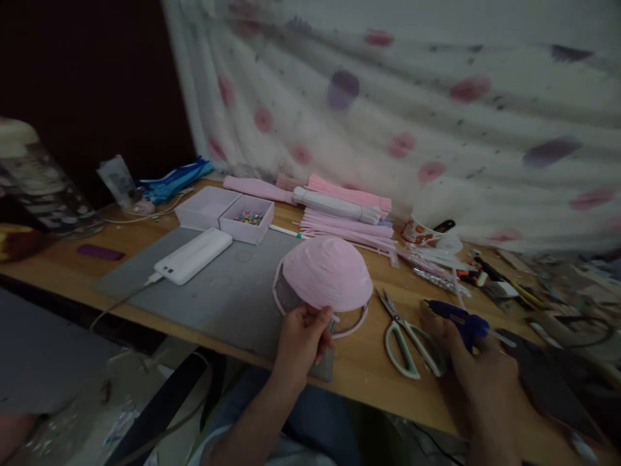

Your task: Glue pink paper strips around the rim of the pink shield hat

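Note:
My left hand (305,336) pinches the lower edge of a pale pink dome-shaped piece (326,272), which looks built up from thin strips wound round. A thin pink strip (356,325) loops out below the rim of the dome. In my right hand (478,375) is a blue hot glue gun (458,320), its nozzle pointing left, with a glue stick showing at its back. Between the two hands lie open scissors (402,333) with white and green handles. My palm and fingers hide part of the glue gun's grip.
On a grey mat (233,291) rests a white power bank (194,257) with a cable. Behind it stands a two-part box (247,217) holding colourful beads. Bundles of pink strips (347,226) lie at the back, near a paper cup (420,233). Tools clutter the right side.

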The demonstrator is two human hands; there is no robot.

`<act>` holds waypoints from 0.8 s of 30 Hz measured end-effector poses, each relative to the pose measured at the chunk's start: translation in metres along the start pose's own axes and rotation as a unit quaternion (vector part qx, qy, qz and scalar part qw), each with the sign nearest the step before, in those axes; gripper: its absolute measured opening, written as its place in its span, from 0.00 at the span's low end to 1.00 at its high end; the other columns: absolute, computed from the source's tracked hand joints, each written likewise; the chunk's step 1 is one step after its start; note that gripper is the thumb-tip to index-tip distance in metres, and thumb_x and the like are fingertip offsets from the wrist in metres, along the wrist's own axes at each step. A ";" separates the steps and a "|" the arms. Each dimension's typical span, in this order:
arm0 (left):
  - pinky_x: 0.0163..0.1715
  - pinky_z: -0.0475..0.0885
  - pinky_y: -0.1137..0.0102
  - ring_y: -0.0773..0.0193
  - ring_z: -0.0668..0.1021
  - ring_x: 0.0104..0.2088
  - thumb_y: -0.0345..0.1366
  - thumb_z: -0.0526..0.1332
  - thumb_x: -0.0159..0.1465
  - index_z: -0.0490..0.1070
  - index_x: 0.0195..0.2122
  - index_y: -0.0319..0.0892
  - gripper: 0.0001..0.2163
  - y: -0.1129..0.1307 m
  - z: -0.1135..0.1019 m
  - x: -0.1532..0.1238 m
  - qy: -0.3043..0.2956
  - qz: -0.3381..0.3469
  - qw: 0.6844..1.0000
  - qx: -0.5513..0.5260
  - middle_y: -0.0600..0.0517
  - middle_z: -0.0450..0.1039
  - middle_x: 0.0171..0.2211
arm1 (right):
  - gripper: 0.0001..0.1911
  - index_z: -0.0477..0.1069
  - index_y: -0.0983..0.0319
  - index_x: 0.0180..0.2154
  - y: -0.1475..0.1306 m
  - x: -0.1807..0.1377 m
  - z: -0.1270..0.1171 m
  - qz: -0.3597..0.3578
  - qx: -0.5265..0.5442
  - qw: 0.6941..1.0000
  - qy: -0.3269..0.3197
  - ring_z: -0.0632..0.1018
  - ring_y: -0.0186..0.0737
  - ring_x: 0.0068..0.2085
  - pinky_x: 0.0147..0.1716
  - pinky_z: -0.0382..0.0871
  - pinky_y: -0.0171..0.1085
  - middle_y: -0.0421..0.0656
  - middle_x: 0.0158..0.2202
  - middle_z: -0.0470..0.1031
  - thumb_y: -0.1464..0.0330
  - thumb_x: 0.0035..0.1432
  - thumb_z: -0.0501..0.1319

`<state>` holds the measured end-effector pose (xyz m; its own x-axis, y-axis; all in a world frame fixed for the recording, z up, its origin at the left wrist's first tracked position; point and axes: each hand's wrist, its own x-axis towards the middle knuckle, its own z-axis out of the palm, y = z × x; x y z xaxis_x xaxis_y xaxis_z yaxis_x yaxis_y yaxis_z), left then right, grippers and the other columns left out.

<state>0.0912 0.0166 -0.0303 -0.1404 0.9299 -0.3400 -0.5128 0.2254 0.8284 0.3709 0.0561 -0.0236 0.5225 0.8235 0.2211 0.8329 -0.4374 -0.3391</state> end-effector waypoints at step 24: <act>0.12 0.48 0.79 0.78 0.55 0.13 0.49 0.74 0.44 0.74 0.28 0.38 0.20 -0.001 -0.007 -0.009 0.045 0.015 0.999 -0.010 0.65 0.54 0.12 | 0.19 0.67 0.57 0.22 -0.064 -0.119 -0.007 -0.254 0.360 0.893 -0.094 0.68 0.38 0.22 0.22 0.61 0.36 0.37 0.19 0.65 0.51 0.55 0.62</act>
<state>0.0870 0.0059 -0.0310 -0.2309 0.9065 -0.3535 -0.5235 0.1905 0.8304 0.2568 -0.0159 -0.0222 0.0146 0.9249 0.3800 0.5851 0.3002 -0.7533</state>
